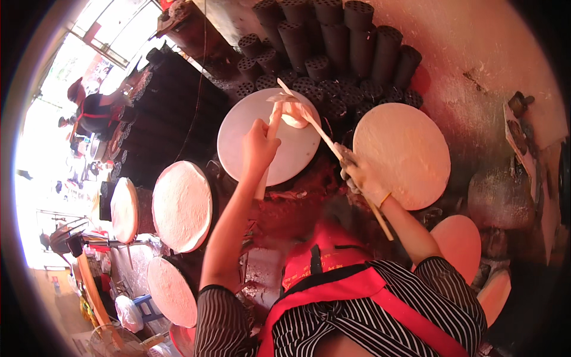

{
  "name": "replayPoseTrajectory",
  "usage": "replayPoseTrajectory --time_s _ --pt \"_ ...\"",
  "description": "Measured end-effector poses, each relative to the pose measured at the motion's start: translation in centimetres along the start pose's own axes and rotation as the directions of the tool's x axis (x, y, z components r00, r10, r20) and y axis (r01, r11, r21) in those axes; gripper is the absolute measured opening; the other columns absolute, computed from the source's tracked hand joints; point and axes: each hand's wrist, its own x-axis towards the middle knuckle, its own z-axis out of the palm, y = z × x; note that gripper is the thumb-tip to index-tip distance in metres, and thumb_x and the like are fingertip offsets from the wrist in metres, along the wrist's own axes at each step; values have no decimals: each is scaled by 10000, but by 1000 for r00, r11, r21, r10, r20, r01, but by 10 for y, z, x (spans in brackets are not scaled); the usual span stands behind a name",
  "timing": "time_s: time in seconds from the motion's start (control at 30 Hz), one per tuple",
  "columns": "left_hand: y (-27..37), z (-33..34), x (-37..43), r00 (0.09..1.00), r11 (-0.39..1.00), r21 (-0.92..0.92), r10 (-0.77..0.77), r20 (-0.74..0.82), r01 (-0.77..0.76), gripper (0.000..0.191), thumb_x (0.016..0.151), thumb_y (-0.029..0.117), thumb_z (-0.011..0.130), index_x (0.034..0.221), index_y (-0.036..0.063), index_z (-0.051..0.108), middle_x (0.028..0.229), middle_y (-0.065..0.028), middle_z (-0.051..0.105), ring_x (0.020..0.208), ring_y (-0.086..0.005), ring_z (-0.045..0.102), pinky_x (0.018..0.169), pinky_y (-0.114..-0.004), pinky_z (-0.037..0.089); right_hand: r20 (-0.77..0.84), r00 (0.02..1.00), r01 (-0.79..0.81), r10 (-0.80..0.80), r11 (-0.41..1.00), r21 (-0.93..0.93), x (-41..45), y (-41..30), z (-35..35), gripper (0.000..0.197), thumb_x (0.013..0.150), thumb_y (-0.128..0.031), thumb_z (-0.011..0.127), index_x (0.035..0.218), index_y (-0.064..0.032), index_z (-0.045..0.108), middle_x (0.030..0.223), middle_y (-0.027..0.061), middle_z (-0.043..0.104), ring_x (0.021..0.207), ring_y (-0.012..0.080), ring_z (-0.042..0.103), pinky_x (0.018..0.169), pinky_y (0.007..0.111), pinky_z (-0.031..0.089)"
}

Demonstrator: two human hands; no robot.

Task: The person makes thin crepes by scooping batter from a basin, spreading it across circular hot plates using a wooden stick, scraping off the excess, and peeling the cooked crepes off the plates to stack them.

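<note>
My left hand grips the handle of a flat wooden tool, whose top end meets a pale lump of dough or batter. A long wooden stick runs slantwise through my right hand, its lower end sticking out below the wrist. The upper part of this stick crosses the lump and the head of the left tool; their exact contact is hard to make out. Beneath them is a smooth, pale round plate, perhaps a griddle. Dark grey covers some fingers of my right hand.
Right of the plate sits another round pale surface. Several more rounds, such as a rough-topped one, stand at the left and lower right. Perforated coal briquettes are stacked against the wall. A person is at far left.
</note>
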Motion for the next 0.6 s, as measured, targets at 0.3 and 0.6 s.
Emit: replayPoseTrajectory --time_s 0.3,0.6 --pt "-51 28 39 900 527 -834 -426 -92 165 203 816 111 603 829 -90 592 649 -114 602 523 -170 571 504 -266 475 -352 798 231 -489 788 -571 77 81 74 393 898 -311 513 1281 -222 503 774 210 590 775 416 586 711 503 460" --pt "-79 -97 19 891 -54 -894 -72 448 445 155 928 156 477 902 4 480 659 7 432 490 -71 362 425 -202 314 18 1000 -14 5 839 543 91 17 114 405 951 -215 451 1345 -314 450 551 -57 354 339 48 266 304 216 210"
